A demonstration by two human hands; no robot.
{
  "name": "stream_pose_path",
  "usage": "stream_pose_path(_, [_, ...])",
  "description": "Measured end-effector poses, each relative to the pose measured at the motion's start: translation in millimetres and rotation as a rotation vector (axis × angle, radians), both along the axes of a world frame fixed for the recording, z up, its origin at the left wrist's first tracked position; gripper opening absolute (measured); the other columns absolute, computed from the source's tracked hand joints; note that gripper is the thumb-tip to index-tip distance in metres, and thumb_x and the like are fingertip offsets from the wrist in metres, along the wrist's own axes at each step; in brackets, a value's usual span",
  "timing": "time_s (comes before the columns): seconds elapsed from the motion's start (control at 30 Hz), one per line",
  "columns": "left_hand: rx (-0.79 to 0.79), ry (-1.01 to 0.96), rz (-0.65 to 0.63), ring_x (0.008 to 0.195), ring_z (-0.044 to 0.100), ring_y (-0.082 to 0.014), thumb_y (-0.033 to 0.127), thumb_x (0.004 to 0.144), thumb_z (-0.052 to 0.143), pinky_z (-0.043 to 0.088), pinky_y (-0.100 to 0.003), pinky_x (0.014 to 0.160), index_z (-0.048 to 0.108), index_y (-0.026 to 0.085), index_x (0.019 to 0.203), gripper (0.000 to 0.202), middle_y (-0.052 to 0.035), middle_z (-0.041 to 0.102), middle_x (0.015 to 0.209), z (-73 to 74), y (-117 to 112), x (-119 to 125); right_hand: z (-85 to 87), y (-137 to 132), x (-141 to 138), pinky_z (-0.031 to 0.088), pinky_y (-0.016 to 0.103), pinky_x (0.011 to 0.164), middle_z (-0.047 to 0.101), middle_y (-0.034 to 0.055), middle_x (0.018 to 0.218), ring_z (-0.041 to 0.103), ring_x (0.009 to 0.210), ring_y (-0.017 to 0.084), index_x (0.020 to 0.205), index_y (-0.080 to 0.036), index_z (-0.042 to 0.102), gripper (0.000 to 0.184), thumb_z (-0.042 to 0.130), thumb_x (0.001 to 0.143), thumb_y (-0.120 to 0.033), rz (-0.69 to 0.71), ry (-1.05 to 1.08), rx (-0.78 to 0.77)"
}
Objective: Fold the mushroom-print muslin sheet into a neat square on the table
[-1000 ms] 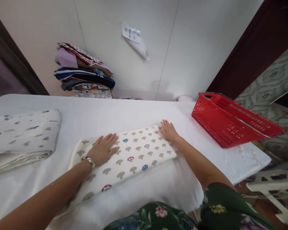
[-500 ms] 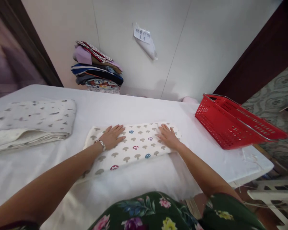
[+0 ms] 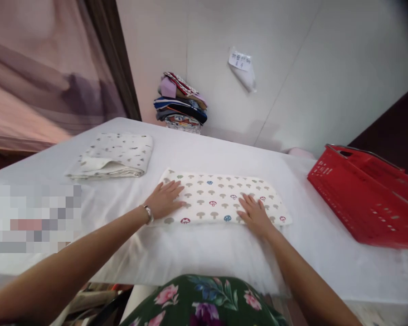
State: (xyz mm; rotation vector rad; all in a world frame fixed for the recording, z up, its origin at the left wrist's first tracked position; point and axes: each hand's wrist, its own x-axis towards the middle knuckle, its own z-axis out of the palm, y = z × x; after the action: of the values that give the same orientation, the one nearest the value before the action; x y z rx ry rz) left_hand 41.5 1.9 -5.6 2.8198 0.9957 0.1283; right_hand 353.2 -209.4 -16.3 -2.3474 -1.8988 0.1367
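Note:
A white cloth with a mushroom print (image 3: 221, 194) lies folded into a long flat rectangle in front of me. Flat on its left end rests my left hand (image 3: 165, 199), fingers spread, a bracelet (image 3: 148, 214) at the wrist. My right hand (image 3: 255, 215) is laid on the cloth's right part, nearer its front edge, with the fingers apart. Neither hand grips anything. Farther left sits a second folded cloth (image 3: 122, 151), white with small dark and coloured marks, one layer lifted slightly at its front.
Both cloths lie on a table with a white cover (image 3: 197, 154). A red plastic basket (image 3: 363, 194) stands at the right. Behind the table is a pile of folded fabrics (image 3: 182, 102) by the wall, where a paper note (image 3: 240, 61) hangs. A curtain (image 3: 54, 72) hangs at the left.
My view has swung to the left and shows more curtain. On the mushroom cloth my right hand has come closer to the front edge, and more cloth shows to its right.

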Motion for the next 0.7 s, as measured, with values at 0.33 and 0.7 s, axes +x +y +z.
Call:
stream_pose_path(0.33, [-0.169, -0.302, 0.227, 0.133, 0.032, -0.0201, 0.053, 0.084, 0.038, 0.027, -0.038, 0.110, 0.048, 0.025, 0.128, 0.054, -0.0021, 0.036, 0.145, -12.0, -4, -26, -9.3, -4, -4, 0.012, 0.051, 0.111, 0.020, 0.0014, 0.151, 0.014, 0.139, 0.023, 0.140, -0.026, 0.034, 0.056, 0.023, 0.092, -0.052, -0.016, 0.031, -0.042])
stream_pose_path(0.7, [-0.330, -0.264, 0.726, 0.102, 0.060, -0.0267, 0.050, 0.082, 0.041, 0.046, -0.033, 0.083, 0.064, 0.015, 0.102, 0.046, -0.0143, 0.065, 0.110, 11.0, 73, 10, 53.3, 55, -104, 0.005, 0.046, 0.113, 0.016, 0.0026, 0.152, 0.008, 0.140, 0.020, 0.143, -0.026, 0.027, 0.062, 0.025, 0.090, -0.059, 0.337, 0.230, -0.030])
